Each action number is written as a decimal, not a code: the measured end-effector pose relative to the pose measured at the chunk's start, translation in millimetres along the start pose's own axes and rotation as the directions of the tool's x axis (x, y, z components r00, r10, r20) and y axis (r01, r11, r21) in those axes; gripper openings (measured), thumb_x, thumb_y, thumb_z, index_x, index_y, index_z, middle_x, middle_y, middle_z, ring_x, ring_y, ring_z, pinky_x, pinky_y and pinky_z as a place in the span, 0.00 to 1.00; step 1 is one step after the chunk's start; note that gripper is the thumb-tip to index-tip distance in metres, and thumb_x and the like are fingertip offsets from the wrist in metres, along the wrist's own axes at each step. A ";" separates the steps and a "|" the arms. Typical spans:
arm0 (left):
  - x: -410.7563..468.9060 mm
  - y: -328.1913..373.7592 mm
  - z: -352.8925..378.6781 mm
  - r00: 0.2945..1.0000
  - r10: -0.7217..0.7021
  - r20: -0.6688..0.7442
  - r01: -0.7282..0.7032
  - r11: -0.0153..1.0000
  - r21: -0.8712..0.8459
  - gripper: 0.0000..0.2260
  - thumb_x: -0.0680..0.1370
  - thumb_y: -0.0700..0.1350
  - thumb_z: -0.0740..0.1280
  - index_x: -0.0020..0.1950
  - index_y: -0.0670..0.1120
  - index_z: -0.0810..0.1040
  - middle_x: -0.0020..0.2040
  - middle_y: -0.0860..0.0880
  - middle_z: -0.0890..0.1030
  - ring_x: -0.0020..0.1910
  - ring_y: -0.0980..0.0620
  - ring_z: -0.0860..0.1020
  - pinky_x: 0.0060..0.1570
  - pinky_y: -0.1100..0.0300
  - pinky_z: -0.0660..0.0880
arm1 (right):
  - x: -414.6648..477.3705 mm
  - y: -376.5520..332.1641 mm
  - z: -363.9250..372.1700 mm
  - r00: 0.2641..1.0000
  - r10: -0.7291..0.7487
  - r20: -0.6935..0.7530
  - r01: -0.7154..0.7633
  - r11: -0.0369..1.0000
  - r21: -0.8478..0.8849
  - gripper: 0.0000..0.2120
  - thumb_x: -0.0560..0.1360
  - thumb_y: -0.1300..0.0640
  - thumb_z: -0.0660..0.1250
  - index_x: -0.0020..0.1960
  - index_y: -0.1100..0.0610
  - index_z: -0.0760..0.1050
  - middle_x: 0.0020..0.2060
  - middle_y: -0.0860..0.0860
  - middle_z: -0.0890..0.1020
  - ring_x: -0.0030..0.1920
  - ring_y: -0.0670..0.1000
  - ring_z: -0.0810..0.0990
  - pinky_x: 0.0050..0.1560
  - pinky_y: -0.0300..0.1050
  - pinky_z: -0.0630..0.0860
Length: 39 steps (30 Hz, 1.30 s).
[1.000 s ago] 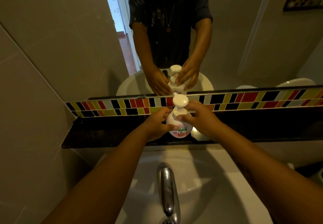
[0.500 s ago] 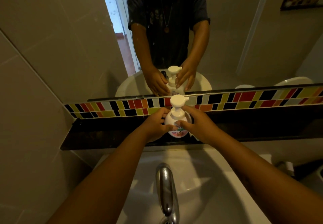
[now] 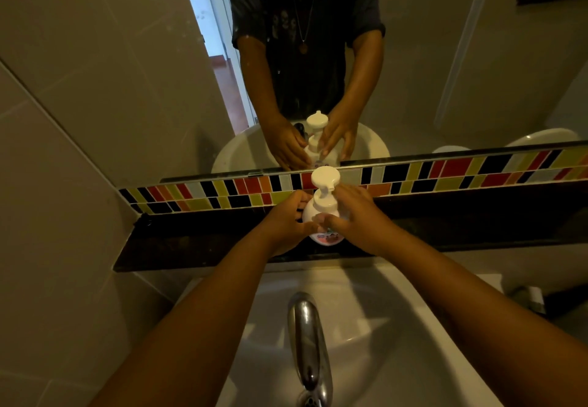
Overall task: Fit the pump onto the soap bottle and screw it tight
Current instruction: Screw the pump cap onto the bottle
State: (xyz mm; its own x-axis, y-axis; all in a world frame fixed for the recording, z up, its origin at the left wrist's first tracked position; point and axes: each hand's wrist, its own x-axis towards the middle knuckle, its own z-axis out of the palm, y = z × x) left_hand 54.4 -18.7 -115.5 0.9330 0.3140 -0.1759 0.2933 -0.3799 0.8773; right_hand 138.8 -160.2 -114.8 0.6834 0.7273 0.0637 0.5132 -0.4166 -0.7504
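Observation:
A white soap bottle [image 3: 324,237] with a pink label stands upright on the dark shelf [image 3: 191,247] behind the basin. The white pump [image 3: 324,188] sits on its neck, with the round head on top. My left hand [image 3: 286,219] wraps the bottle's left side. My right hand [image 3: 353,216] grips the pump's collar from the right, thumb across the front. Most of the bottle's body is hidden by the two hands.
A chrome tap [image 3: 307,346] rises over the white basin [image 3: 397,327] below my arms. A strip of coloured tiles [image 3: 445,173] and a mirror [image 3: 127,72] stand behind the shelf. A tiled wall [image 3: 47,216] closes in on the left.
The pump head has dropped lower onto the bottle and turned. My right hand has shifted around the collar, its thumb now across the front. My left hand holds still.

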 end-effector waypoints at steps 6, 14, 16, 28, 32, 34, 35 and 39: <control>0.3 -1.6 1.8 1.000 0.000 -0.008 0.000 1.000 -0.008 0.25 0.71 0.42 0.74 0.65 0.48 0.68 0.64 0.48 0.76 0.61 0.49 0.76 0.59 0.51 0.76 | -28.1 6.4 23.9 0.988 -0.040 -0.151 0.038 0.999 -0.021 0.34 0.73 0.48 0.68 0.73 0.50 0.56 0.72 0.52 0.65 0.73 0.54 0.61 0.68 0.54 0.65; 1.6 2.2 1.3 1.000 -0.021 -0.004 0.021 0.998 -0.051 0.24 0.72 0.38 0.73 0.65 0.45 0.69 0.63 0.46 0.77 0.60 0.48 0.77 0.56 0.53 0.78 | -9.9 -3.1 16.5 0.947 0.026 -0.322 -0.035 0.999 -0.022 0.30 0.71 0.48 0.70 0.69 0.52 0.64 0.67 0.54 0.69 0.69 0.55 0.65 0.66 0.52 0.66; 1.0 2.9 1.2 1.000 -0.015 0.003 0.015 0.998 -0.061 0.24 0.72 0.37 0.73 0.65 0.45 0.69 0.62 0.46 0.77 0.60 0.48 0.77 0.54 0.56 0.78 | 3.4 -3.3 12.5 0.982 0.033 -0.188 -0.036 0.999 -0.010 0.28 0.73 0.48 0.67 0.70 0.51 0.62 0.70 0.54 0.67 0.72 0.55 0.62 0.70 0.54 0.64; 3.8 -0.6 3.4 1.000 -0.002 -0.018 0.002 1.000 -0.022 0.23 0.72 0.41 0.74 0.63 0.47 0.69 0.62 0.48 0.76 0.60 0.48 0.76 0.59 0.51 0.76 | -33.9 -3.5 28.5 0.935 -0.022 -0.353 -0.025 0.991 -0.128 0.27 0.72 0.47 0.68 0.67 0.53 0.65 0.64 0.56 0.72 0.66 0.56 0.68 0.62 0.51 0.70; 3.0 1.3 2.5 1.000 -0.015 -0.011 0.015 0.999 -0.031 0.22 0.72 0.38 0.72 0.63 0.46 0.69 0.62 0.46 0.77 0.60 0.48 0.77 0.57 0.51 0.77 | -8.0 -3.3 16.8 0.956 0.021 -0.292 -0.039 0.998 -0.055 0.30 0.71 0.48 0.69 0.69 0.52 0.63 0.68 0.54 0.69 0.71 0.56 0.63 0.68 0.55 0.65; 3.2 1.8 1.8 1.000 -0.013 -0.003 0.013 1.000 -0.023 0.22 0.73 0.38 0.72 0.63 0.46 0.69 0.62 0.46 0.77 0.59 0.48 0.77 0.55 0.54 0.78 | 1.1 -2.0 13.3 0.985 0.029 -0.168 -0.043 0.996 -0.078 0.27 0.74 0.49 0.66 0.70 0.51 0.62 0.72 0.53 0.66 0.75 0.57 0.57 0.72 0.58 0.59; 3.0 2.1 1.8 1.000 -0.010 0.001 0.010 1.000 -0.022 0.22 0.73 0.38 0.72 0.63 0.46 0.69 0.62 0.46 0.76 0.60 0.48 0.77 0.54 0.55 0.78 | 3.1 0.1 13.7 0.991 0.042 -0.127 -0.052 0.996 -0.077 0.26 0.75 0.49 0.65 0.71 0.50 0.61 0.73 0.53 0.65 0.76 0.57 0.56 0.73 0.59 0.58; 3.3 -0.5 3.6 1.000 0.012 -0.007 -0.012 1.000 -0.002 0.24 0.72 0.42 0.74 0.64 0.47 0.69 0.64 0.47 0.76 0.61 0.47 0.76 0.59 0.50 0.76 | -10.8 4.3 21.1 0.987 0.002 -0.160 -0.011 0.998 -0.057 0.28 0.73 0.49 0.68 0.69 0.49 0.61 0.69 0.52 0.69 0.71 0.55 0.65 0.68 0.55 0.67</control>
State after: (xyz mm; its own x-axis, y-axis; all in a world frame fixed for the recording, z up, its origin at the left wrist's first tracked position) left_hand 58.1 -20.6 -118.1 0.9349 0.3154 -0.1625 0.2818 -0.3817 0.8803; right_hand 122.7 -158.3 -132.6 0.7586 0.6299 0.1669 0.5345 -0.4549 -0.7124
